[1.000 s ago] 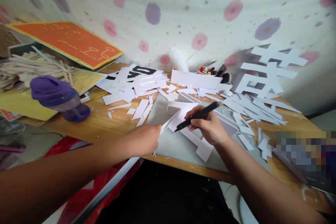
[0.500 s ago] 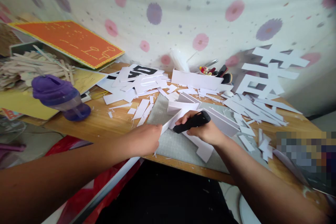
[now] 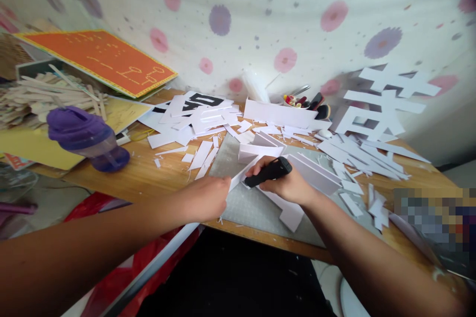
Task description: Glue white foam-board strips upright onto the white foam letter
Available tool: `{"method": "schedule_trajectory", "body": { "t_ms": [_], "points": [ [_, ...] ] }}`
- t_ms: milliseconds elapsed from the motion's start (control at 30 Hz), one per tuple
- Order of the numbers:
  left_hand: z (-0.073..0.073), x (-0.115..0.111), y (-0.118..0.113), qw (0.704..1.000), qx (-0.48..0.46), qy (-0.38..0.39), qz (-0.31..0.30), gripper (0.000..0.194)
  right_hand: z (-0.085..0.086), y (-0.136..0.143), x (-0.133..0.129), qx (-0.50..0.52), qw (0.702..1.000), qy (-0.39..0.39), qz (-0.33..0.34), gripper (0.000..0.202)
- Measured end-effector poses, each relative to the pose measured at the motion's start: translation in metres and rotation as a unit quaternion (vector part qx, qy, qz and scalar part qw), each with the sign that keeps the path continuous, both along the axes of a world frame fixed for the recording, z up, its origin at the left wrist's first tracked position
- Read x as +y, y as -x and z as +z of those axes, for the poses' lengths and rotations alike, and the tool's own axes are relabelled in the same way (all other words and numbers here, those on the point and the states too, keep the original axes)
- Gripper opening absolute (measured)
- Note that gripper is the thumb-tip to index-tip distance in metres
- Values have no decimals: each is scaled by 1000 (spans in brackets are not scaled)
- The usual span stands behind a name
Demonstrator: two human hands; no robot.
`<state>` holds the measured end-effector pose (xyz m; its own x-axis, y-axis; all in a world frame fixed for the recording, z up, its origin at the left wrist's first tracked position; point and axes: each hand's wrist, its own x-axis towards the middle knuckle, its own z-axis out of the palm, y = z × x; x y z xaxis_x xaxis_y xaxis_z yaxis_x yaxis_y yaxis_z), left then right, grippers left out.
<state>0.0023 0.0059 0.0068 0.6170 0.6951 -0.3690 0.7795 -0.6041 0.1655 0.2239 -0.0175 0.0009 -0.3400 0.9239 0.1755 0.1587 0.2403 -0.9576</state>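
Head view: right hand (image 3: 280, 181), centre of frame, closed around black tool (image 3: 268, 172), tip down at white cut-out (image 3: 292, 215). Left hand (image 3: 208, 198), left of tool, closed on long white strip (image 3: 167, 252); strip runs to lower left, past desk (image 3: 148, 178) edge. Cut-out lies on grey mat (image 3: 241, 208), centre. Purple cup (image 3: 89, 138) tilted, left of frame. Paper scraps (image 3: 360, 153) right of centre. Orange board (image 3: 100, 59) upper left.

Soft diffuse light, pale patterned cloth (image 3: 245, 15), faint shadows, stretched blurry edges, pixelated patch (image 3: 437, 220) at right
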Motion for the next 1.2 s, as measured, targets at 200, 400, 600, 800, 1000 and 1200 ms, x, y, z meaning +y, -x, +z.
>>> {"method": "schedule_trajectory", "body": {
  "t_ms": [200,400,600,800,1000,1200],
  "points": [
    [-1,1,1,1000,0,-4,-11,26,-3,0,1,-6,1000,-3,5,19],
    [-3,2,1,1000,5,-8,-13,25,-6,3,5,-25,999,-40,12,19],
    [1,2,0,1000,2,0,-16,26,-6,3,3,-29,997,-62,23,20],
    [1,3,1,1000,4,10,-15,26,-1,1,0,-41,996,-80,19,20],
    [2,4,0,1000,2,15,-3,25,11,0,-5,-31,995,-94,14,20],
    [6,3,1,999,-25,28,5,26,32,-7,-11,29,990,-138,-3,17]
  ]
}}
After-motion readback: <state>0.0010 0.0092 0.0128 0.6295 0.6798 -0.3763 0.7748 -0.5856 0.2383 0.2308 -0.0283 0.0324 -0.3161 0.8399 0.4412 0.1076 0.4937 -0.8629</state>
